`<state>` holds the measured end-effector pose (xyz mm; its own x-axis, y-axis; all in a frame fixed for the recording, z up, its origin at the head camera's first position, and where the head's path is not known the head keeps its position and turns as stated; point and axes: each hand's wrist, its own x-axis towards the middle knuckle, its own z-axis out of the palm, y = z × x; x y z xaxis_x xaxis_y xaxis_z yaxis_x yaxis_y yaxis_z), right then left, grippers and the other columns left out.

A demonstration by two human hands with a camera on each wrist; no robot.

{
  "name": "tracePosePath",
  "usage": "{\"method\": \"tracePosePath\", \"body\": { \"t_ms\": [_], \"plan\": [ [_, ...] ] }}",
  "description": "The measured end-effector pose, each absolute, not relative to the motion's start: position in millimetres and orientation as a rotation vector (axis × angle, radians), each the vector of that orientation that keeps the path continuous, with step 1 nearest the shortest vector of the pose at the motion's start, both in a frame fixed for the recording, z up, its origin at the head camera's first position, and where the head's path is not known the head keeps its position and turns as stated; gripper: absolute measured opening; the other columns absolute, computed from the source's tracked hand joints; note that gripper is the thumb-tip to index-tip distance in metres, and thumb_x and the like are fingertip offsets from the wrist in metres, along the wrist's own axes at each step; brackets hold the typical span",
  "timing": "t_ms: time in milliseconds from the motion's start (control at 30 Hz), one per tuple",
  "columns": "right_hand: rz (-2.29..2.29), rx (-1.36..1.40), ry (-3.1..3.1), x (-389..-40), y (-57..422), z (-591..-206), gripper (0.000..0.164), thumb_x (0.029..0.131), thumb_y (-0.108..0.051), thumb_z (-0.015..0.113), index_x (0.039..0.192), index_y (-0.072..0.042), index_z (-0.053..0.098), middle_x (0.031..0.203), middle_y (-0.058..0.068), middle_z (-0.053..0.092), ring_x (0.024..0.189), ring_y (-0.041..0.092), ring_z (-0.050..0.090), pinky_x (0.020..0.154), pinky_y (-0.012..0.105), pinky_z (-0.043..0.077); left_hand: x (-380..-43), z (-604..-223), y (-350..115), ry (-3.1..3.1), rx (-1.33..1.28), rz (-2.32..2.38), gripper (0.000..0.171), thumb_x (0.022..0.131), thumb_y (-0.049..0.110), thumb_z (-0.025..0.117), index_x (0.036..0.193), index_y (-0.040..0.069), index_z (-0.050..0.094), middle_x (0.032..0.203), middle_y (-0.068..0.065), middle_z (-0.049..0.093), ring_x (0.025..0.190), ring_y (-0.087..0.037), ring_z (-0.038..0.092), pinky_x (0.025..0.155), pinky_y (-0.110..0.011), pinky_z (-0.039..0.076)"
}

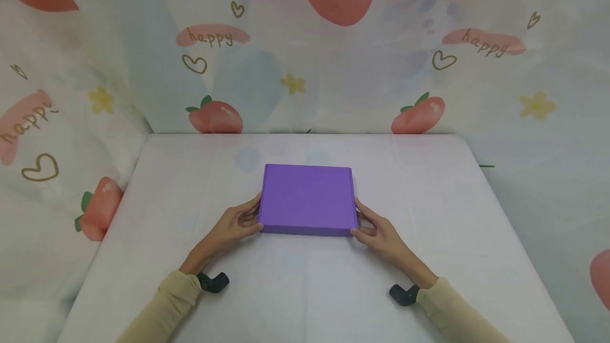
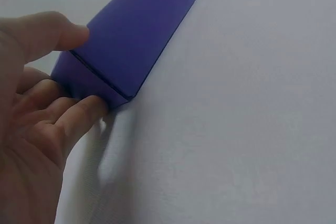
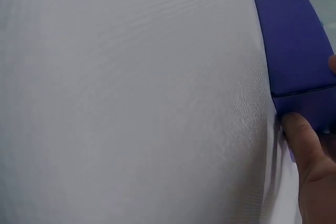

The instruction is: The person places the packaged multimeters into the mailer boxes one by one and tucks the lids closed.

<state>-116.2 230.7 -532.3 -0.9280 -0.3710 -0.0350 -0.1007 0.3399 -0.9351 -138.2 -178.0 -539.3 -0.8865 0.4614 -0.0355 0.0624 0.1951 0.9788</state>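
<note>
A flat purple cardboard box (image 1: 308,197) with its lid down lies near the middle of the table, its long front side towards me. My left hand (image 1: 233,225) grips its left end, with the thumb at the front corner and the fingers along the side. On the opposite end, my right hand (image 1: 383,233) holds the box in much the same way. In the left wrist view, the thumb (image 2: 71,36) sits at the box's edge and the fingertips press against its end wall. The right wrist view catches one finger (image 3: 299,129) against the end wall; most of that hand is cut off.
A white cloth covers the table (image 1: 305,290). Patterned curtains (image 1: 333,78) with strawberries and hearts hang behind and at both sides. Dark wrist mounts (image 1: 214,282) stick out from under both sleeves.
</note>
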Motion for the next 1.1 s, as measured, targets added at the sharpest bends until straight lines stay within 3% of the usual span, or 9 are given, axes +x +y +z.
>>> {"method": "tracePosePath", "body": {
  "t_ms": [100, 200, 367, 633, 800, 900, 1100],
  "plan": [
    [-1.56, -0.446, 2.386, -116, 231, -531, 0.082, 0.097, -0.005, 0.07, 0.164, -0.002, 0.024, 0.162, 0.037, 0.032, 0.14, 0.056, 0.048, 0.104, 0.034, 0.055, -136, -538, -178, 2.225, 0.48, 1.674, 0.082, 0.095, 0.003, 0.073, 0.162, -0.001, 0.027, 0.168, -0.026, 0.026, 0.15, -0.044, 0.038, 0.11, -0.031, 0.047],
    [-1.494, -0.479, 2.411, -118, 232, -529, 0.083, 0.098, -0.01, 0.071, 0.166, -0.005, 0.023, 0.164, 0.034, 0.031, 0.143, 0.055, 0.046, 0.107, 0.044, 0.052, -136, -535, -178, 2.337, 0.416, 1.623, 0.069, 0.101, 0.014, 0.068, 0.161, 0.004, 0.036, 0.165, -0.021, 0.038, 0.149, -0.039, 0.045, 0.113, -0.034, 0.047],
    [-1.449, -0.435, 2.43, -132, 231, -523, 0.076, 0.103, -0.022, 0.067, 0.165, -0.011, 0.025, 0.168, 0.025, 0.03, 0.144, 0.05, 0.048, 0.109, 0.047, 0.052, -145, -528, -169, 2.453, 0.193, 1.7, 0.044, 0.109, 0.025, 0.056, 0.15, 0.009, 0.053, 0.151, -0.015, 0.059, 0.138, -0.033, 0.06, 0.106, -0.04, 0.056],
    [-1.453, -0.378, 2.477, -142, 225, -521, 0.077, 0.103, -0.021, 0.065, 0.166, -0.011, 0.022, 0.17, 0.026, 0.025, 0.148, 0.052, 0.041, 0.113, 0.058, 0.046, -172, -522, -142, 2.532, 0.097, 1.532, 0.061, 0.109, 0.028, 0.052, 0.165, 0.017, 0.029, 0.167, -0.008, 0.039, 0.144, -0.032, 0.05, 0.117, -0.053, 0.045],
    [-1.472, -0.35, 2.501, -137, 224, -524, 0.078, 0.103, -0.021, 0.065, 0.166, -0.012, 0.021, 0.17, 0.027, 0.024, 0.146, 0.054, 0.042, 0.113, 0.058, 0.045, -195, -525, -143, 2.554, 0.141, 1.554, 0.059, 0.111, 0.026, 0.047, 0.166, 0.013, 0.027, 0.164, -0.011, 0.044, 0.124, -0.032, 0.062, 0.095, -0.044, 0.056],
    [-1.506, -0.333, 2.49, -135, 223, -527, 0.077, 0.104, -0.022, 0.065, 0.167, -0.014, 0.022, 0.17, 0.026, 0.024, 0.147, 0.052, 0.042, 0.114, 0.056, 0.045, -206, -529, -147, 2.55, 0.18, 1.55, 0.058, 0.112, 0.027, 0.047, 0.165, 0.014, 0.028, 0.163, -0.012, 0.046, 0.108, -0.029, 0.065, 0.08, -0.033, 0.055],
    [-1.589, -0.328, 2.47, -133, 221, -534, 0.075, 0.104, -0.018, 0.064, 0.167, -0.012, 0.023, 0.171, 0.024, 0.024, 0.15, 0.052, 0.038, 0.116, 0.05, 0.042, -215, -529, -150, 2.504, 0.183, 1.503, 0.056, 0.111, 0.032, 0.049, 0.163, 0.02, 0.034, 0.163, -0.013, 0.044, 0.1, -0.025, 0.063, 0.074, -0.027, 0.055]
  ]
}}
